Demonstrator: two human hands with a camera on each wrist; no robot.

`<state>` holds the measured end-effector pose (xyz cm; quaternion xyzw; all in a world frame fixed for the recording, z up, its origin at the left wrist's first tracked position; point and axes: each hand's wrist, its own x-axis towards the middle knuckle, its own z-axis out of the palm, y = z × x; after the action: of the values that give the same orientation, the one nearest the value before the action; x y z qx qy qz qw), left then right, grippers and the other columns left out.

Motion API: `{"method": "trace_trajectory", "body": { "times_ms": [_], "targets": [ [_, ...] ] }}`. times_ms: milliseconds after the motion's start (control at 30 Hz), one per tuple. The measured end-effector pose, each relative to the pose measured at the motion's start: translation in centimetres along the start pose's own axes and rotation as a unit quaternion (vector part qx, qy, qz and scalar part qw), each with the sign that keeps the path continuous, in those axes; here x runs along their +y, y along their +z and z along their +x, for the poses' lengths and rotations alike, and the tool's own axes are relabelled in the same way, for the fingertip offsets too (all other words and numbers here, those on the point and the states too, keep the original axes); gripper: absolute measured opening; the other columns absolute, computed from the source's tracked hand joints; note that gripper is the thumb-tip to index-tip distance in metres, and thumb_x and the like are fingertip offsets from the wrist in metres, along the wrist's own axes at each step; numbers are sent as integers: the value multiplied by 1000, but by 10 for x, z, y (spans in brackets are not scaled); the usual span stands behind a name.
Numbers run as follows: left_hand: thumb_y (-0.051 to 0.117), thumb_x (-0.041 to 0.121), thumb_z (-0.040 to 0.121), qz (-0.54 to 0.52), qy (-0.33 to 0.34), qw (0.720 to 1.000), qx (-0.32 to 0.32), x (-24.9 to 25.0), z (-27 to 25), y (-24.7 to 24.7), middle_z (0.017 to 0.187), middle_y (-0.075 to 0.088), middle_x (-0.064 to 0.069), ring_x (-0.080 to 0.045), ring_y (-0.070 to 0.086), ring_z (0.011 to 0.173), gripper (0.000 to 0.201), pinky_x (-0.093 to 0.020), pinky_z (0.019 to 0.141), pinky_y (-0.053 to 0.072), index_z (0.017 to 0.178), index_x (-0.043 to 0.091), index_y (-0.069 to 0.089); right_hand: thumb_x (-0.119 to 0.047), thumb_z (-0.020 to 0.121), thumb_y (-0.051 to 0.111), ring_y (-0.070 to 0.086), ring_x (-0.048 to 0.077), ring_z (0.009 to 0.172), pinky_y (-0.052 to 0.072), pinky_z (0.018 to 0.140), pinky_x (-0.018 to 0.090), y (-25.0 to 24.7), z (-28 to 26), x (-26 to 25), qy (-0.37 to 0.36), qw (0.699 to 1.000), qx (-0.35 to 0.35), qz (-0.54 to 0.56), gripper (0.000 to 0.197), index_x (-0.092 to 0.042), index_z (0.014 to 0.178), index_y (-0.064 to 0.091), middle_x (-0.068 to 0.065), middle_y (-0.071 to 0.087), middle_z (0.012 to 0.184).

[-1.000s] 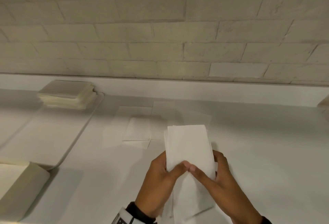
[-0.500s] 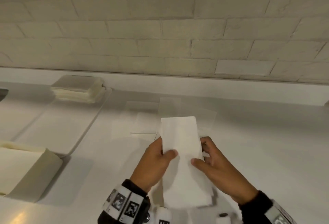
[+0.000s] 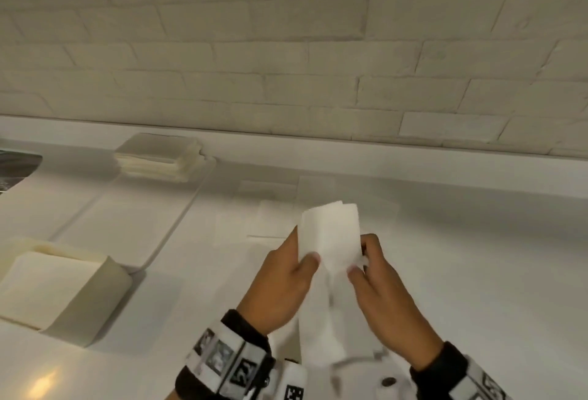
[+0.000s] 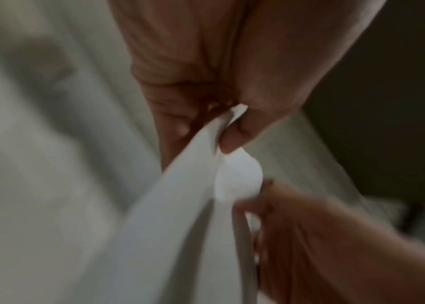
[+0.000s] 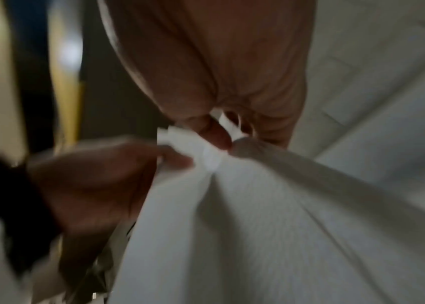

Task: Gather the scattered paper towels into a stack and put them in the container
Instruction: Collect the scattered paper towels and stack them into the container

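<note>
I hold a small bunch of white paper towels [image 3: 329,237] upright above the white counter, near its middle. My left hand [image 3: 286,275] pinches the bunch's left edge with the thumb in front. My right hand [image 3: 378,275] pinches the right edge. The left wrist view shows the towel [image 4: 180,205] squeezed between thumb and fingers. In the right wrist view the towel [image 5: 245,216] is also pinched and creased. Several flat towels [image 3: 270,208] lie scattered on the counter just behind the hands. An open beige container [image 3: 105,291] with towels inside sits at the left.
A long white tray [image 3: 178,224] lies at the left, with a thick stack of towels [image 3: 159,157] at its far end. A white brick wall runs along the back of the counter. A dark object [image 3: 16,167] shows at the far left edge.
The hands have lifted and shifted along the bunch, and its top edges have fanned apart slightly. The head view has swung left, so the container shows more.
</note>
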<state>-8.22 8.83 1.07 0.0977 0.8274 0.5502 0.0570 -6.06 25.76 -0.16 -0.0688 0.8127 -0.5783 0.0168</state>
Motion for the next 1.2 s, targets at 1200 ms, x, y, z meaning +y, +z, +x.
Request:
{"method": "trace_trajectory", "body": {
  "times_ms": [1200],
  "targets": [
    [52,22,103,-328,-127,917,188,-17,-35,-60,107,78,-5,-23,74,102,23,-42,90,59,117,17,69,-10,95,51,56,6,97,54,74,21,92,26,-20,-43,994,-72,-62,31,-32,110,33,-9,49,113]
  ]
}}
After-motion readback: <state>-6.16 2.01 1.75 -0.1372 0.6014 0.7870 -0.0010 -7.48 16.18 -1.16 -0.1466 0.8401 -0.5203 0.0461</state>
